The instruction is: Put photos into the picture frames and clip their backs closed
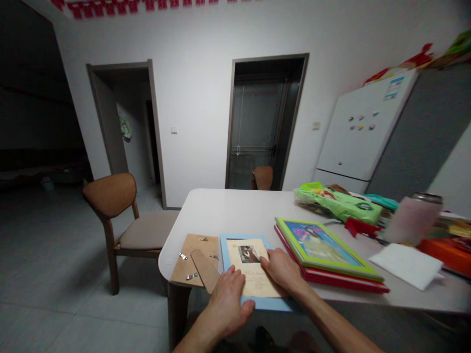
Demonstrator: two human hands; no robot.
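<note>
A cream printed card (pixel 253 282) with a small picture near its top lies over a light blue photo frame (pixel 225 250) at the table's near edge. My left hand (pixel 228 301) rests along the card's lower left edge, fingers stretched forward and thumb apart. At the card's right edge is my right hand (pixel 285 269), its fingers curled and thumb over the border; its grip underneath is hidden. Left of the frame lies a brown backing board (pixel 184 264) with metal clips and a stand flap (pixel 203 267) slanting towards my left hand.
A green-framed picture (pixel 324 242) lies on red frames (pixel 331 280) to the right. Beyond are a green plastic packet (pixel 342 203), a pinkish jar (pixel 414 218) and a white paper (pixel 406 264). A wooden chair (pixel 147 230) stands left of the white table (pixel 221 208).
</note>
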